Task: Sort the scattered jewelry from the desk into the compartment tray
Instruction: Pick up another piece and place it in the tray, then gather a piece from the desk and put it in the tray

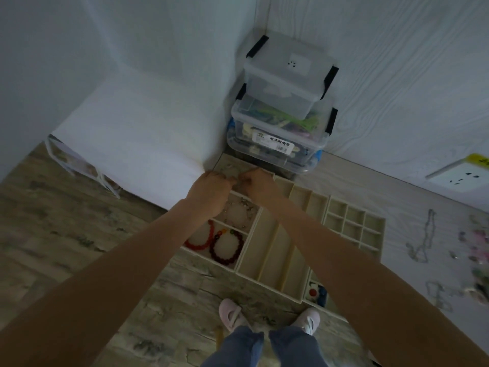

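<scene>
A cream compartment tray [275, 250] lies on the desk. Its left cells hold a red bead bracelet [201, 241], a dark red bead bracelet [227, 247] and a silver beaded piece [243, 210]. My left hand [210, 193] and my right hand [258, 182] meet over the tray's far left cell, fingers curled together on a small silvery piece [236, 182] that is mostly hidden. Scattered jewelry stays on the desk at the right: a silver chain [426, 234] and pink and green bead pieces [476, 247].
Stacked clear storage boxes [283, 120] stand in the corner just behind the tray. A grid of small cells [354, 226] forms the tray's right part. A wall socket [460, 176] is at the right. Floor and my feet [270, 316] show below the desk edge.
</scene>
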A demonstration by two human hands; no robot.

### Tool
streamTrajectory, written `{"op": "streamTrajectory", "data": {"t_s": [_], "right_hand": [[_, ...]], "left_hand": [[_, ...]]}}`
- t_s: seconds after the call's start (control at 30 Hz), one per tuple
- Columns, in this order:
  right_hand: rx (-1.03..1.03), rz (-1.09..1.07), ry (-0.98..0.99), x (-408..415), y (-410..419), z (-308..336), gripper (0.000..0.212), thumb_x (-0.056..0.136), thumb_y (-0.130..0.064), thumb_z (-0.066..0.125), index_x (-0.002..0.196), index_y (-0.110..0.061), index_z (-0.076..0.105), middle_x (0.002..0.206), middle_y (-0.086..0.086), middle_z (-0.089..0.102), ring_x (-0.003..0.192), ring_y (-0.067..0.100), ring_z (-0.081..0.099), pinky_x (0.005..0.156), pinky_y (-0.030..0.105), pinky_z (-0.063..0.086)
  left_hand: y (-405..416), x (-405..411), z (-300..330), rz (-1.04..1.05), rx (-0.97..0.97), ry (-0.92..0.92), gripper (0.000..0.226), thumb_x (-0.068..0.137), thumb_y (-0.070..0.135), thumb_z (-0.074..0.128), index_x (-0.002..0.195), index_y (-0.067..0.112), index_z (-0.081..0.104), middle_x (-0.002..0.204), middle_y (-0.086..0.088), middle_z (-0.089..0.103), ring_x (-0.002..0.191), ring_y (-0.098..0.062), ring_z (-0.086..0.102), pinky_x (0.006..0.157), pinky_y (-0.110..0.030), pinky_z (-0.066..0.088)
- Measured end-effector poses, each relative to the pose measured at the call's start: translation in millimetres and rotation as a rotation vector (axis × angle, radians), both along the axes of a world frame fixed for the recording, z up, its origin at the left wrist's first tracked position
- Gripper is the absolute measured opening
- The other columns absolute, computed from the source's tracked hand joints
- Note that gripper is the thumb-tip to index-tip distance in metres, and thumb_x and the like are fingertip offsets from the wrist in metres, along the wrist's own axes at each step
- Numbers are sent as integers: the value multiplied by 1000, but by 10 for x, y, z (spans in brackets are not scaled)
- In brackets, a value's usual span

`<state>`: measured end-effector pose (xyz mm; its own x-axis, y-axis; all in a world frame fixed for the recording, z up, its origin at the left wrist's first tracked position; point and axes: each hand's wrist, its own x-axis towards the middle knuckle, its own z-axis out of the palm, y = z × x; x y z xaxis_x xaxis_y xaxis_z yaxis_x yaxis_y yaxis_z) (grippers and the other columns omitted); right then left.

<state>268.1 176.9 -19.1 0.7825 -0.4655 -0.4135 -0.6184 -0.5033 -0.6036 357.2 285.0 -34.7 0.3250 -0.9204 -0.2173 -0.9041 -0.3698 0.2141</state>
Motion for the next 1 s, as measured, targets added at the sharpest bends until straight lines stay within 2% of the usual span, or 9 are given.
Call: {"op": "streamTrajectory", "data": {"t_s": [0.1, 0.17, 0.2, 0.27, 0.4, 0.57, 0.67, 0.77, 1.0], "right_hand": [[39, -22, -25, -49, 25, 46, 25, 93, -13, 54, 71, -2, 60, 72, 9, 56, 85, 23, 54, 70, 28, 37], [73, -32, -40, -98, 23, 87, 21, 94, -6, 47, 95, 0, 67, 99, 15, 64, 102, 26, 57, 83, 31, 44], [66, -42, -46, -142, 14, 123, 28, 94, -3, 44, 115, 0, 63, 120, 16, 60, 114, 27, 55, 93, 31, 43], [15, -46, -80, -269, -29, 162, 39, 94, 1, 40, 129, -4, 54, 137, 14, 49, 123, 26, 50, 101, 27, 39], [-56, -124, -156, -661, -195, 326, 41, 92, 5, 42, 129, -5, 54, 134, 13, 52, 121, 27, 51, 92, 18, 35], [-122, -196, -150, -1321, -462, 538, 42, 91, 1, 44, 129, -10, 55, 135, 11, 53, 123, 26, 51, 100, 26, 34], [-114, -286, -121, -1862, -671, 583, 43, 93, -2, 43, 134, -14, 50, 138, 8, 50, 124, 22, 50, 103, 29, 37], [-73, -415, -118, -2430, -881, 566, 42, 94, -4, 44, 134, -14, 50, 138, 6, 49, 122, 20, 52, 105, 31, 38], [-68, -570, 12, -3942, -1330, 381, 41, 94, -6, 45, 133, -15, 50, 136, 11, 50, 121, 23, 51, 104, 31, 37]], "left_hand": [[37, -30, 81, 70, -42, 165, 43, 89, 6, 47, 131, 15, 52, 109, -13, 64, 98, -27, 58, 86, -33, 46], [48, -55, 135, 105, -52, 228, 45, 88, 3, 47, 132, 15, 51, 112, -15, 63, 100, -28, 59, 86, -35, 47], [41, -71, 164, 119, -51, 238, 45, 88, 3, 46, 132, 14, 51, 114, -15, 62, 101, -28, 58, 87, -36, 47], [-2, -122, 230, 140, -44, 223, 42, 89, 4, 44, 129, 13, 51, 115, -14, 61, 102, -28, 57, 88, -38, 46], [-244, -373, 405, 135, -83, 235, 36, 92, 7, 42, 125, 16, 55, 116, -7, 62, 103, -24, 59, 88, -39, 47], [-745, -996, 552, 79, -288, 235, 25, 94, 12, 47, 110, 14, 65, 108, -8, 68, 99, -28, 63, 86, -41, 48], [-1050, -1486, 611, 12, -335, 272, 25, 93, 11, 45, 109, 15, 64, 105, -5, 69, 97, -24, 64, 83, -33, 49], [-1329, -1906, 599, -6, -255, 371, 26, 92, 10, 43, 108, 19, 62, 110, 3, 67, 100, -15, 62, 88, -32, 50], [-2050, -3079, 493, -45, -21, 549, 27, 91, 10, 46, 113, 15, 62, 123, -4, 61, 113, -19, 57, 89, -25, 41]]}}
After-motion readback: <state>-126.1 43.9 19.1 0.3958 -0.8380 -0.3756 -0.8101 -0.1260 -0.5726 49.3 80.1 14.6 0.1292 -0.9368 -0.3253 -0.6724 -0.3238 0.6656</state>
